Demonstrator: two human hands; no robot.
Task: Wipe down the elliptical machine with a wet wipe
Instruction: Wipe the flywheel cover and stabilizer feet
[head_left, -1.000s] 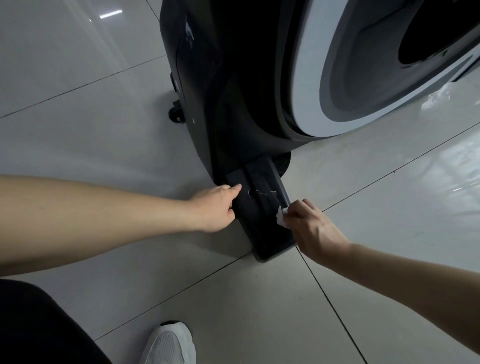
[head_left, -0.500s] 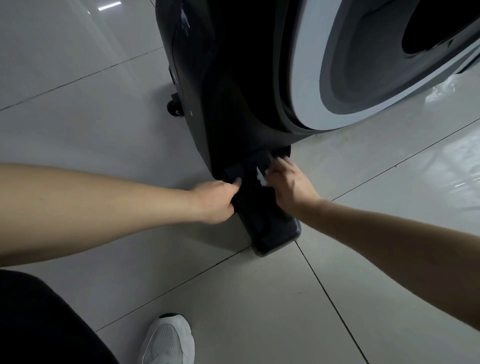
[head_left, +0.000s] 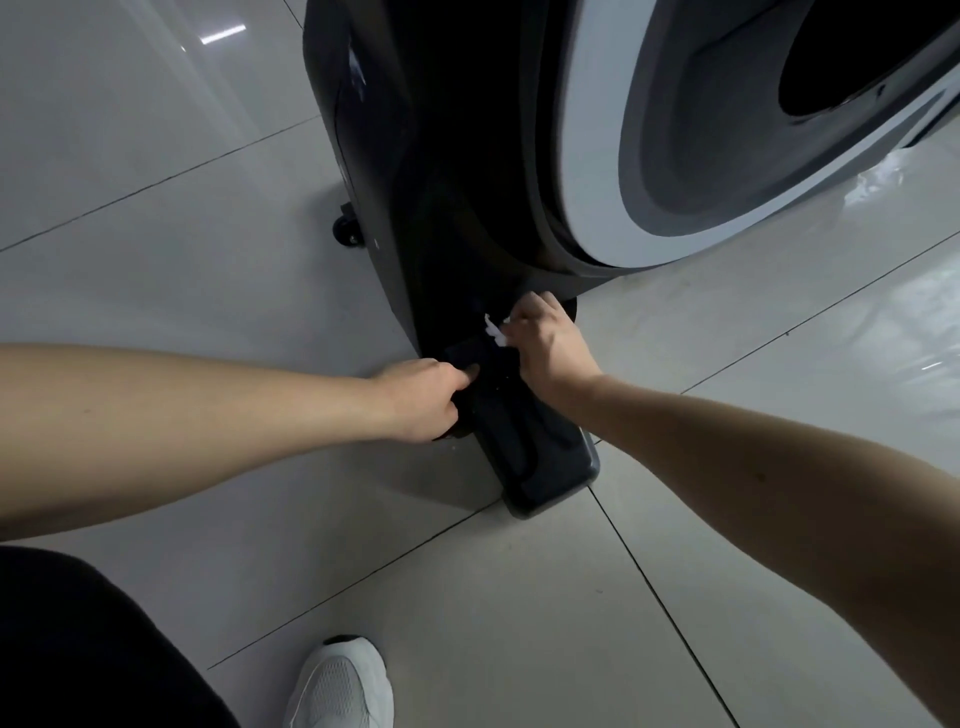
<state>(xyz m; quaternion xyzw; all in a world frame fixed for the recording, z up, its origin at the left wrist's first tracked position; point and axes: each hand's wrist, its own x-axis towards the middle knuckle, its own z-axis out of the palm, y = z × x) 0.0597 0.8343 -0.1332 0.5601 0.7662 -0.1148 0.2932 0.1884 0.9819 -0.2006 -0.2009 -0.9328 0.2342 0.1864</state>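
The black elliptical machine (head_left: 457, 156) fills the top of the view, with a white and grey flywheel cover (head_left: 602, 208) on its right. A black base foot (head_left: 540, 457) sticks out of it toward me on the floor. My right hand (head_left: 550, 348) holds a crumpled white wet wipe (head_left: 493, 330) against the inner end of the foot, where it meets the housing. My left hand (head_left: 426, 400) grips the foot's left edge with curled fingers, thumb on top.
Glossy light floor tiles (head_left: 519, 597) surround the machine. A small black transport wheel (head_left: 347, 231) shows at the machine's left side. My white shoe (head_left: 340, 686) and dark trouser leg (head_left: 93, 649) are at the bottom left.
My right hand has slid the wipe up the foot from its right edge to the junction with the housing. My left hand has kept its hold on the left edge.
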